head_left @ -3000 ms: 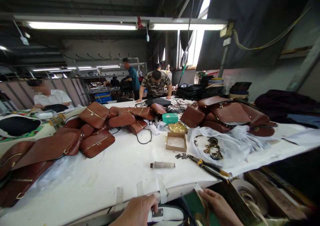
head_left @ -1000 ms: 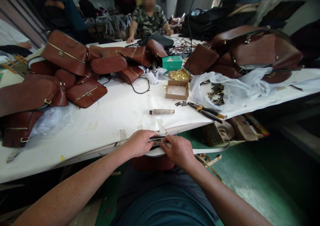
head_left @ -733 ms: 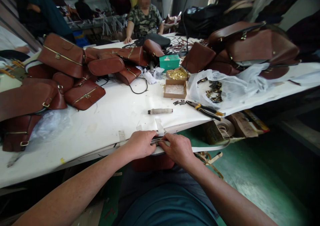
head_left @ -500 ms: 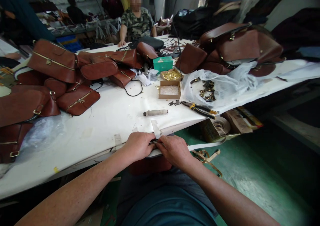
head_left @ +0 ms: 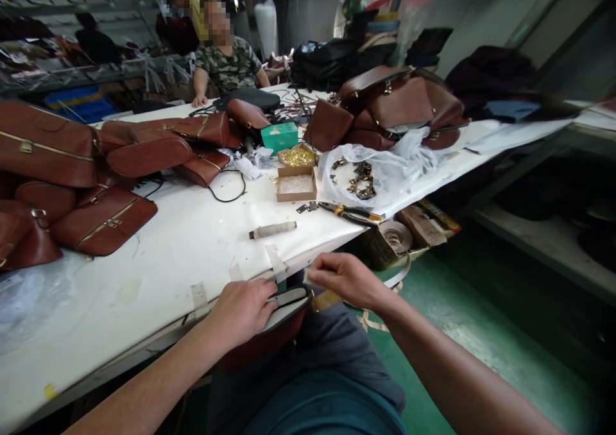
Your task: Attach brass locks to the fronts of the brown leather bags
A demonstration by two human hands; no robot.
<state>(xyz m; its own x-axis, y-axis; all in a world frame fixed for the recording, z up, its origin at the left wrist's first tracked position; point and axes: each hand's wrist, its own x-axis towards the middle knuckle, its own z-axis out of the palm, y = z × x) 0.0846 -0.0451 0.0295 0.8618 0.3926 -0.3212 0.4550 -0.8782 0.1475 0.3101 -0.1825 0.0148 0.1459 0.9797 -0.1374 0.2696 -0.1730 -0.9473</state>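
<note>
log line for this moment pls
left hand: gripping open bag | right hand: off bag, fingers curled | table: pliers, wrapped rod, green box, brown bags

Table covered in white. Along its left end and far side, a heap of brown bags; near the far right, a second heap. Between them, a green box, then gold bits and an open cardboard box. Just right, a clear plastic bag with dark metal pieces. Toward the near edge, small metal plates, pliers and a wrapped rod. Tape strips on the edge itself.
</note>
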